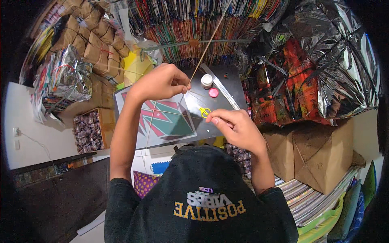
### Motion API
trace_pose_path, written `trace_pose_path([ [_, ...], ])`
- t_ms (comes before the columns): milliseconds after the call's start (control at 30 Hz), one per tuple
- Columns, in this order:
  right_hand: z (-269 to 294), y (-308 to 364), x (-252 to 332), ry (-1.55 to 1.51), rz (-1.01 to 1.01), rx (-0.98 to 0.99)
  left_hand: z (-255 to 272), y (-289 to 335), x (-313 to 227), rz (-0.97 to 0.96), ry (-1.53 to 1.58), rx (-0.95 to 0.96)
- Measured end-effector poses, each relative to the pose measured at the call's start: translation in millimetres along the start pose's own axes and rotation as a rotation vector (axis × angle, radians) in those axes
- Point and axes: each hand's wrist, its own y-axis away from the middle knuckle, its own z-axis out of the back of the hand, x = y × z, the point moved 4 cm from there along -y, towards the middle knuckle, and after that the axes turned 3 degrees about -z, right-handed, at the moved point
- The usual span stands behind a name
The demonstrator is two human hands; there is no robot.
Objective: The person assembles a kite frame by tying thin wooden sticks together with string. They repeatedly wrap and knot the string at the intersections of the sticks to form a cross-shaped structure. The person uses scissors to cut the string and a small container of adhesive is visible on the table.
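My left hand (160, 83) is raised over the dark table, thumb and fingers closed on thin bamboo sticks (208, 45) where they cross. One long stick slants up and away from the pinch; others run left and down across the sheet. My right hand (241, 128) is closed in a pinch, apart from the left and nearer to me; whatever its fingertips hold is too fine to make out. Just beyond those fingertips lie yellow scissors (205, 112). Beneath the sticks, a kite-like sheet (178, 121) with green and red shapes lies flat on the table (156, 141).
A white jar (206, 82) and a pink lid (213, 92) stand past the scissors, beside pale strips (222, 87). Stacked colourful sheets (182, 30) rise behind the table. Wrapped bundles (283, 85) and cardboard boxes (320, 156) crowd the right; a crate (106, 125) sits left.
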Motion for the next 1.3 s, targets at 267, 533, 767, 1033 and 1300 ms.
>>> trace_pose_path([
  [267, 76.9, 6.8, -2.2, 0.226, 0.035, -0.496, -34.1, 16.4, 6.7, 0.091, -0.397, 0.407],
  [533, 155.0, 11.8, -85.2, 0.341, -0.101, -0.711, -51.7, 29.5, -27.6, 0.034, -0.256, 0.527],
  [767, 85.8, 13.2, -131.9, 0.393, -0.251, -0.200, -38.6, 20.7, -34.3, -0.105, -0.179, 0.497],
  [1033, -54.4, -23.2, -92.7, -1.015, -0.005, 0.156, -31.9, -8.3, -39.0, -0.159, -0.015, 0.514],
  [1300, -75.0, -21.4, -87.7, -1.408, -0.075, 0.080, -24.4, -13.9, -25.5, -0.189, 0.097, 0.329],
])
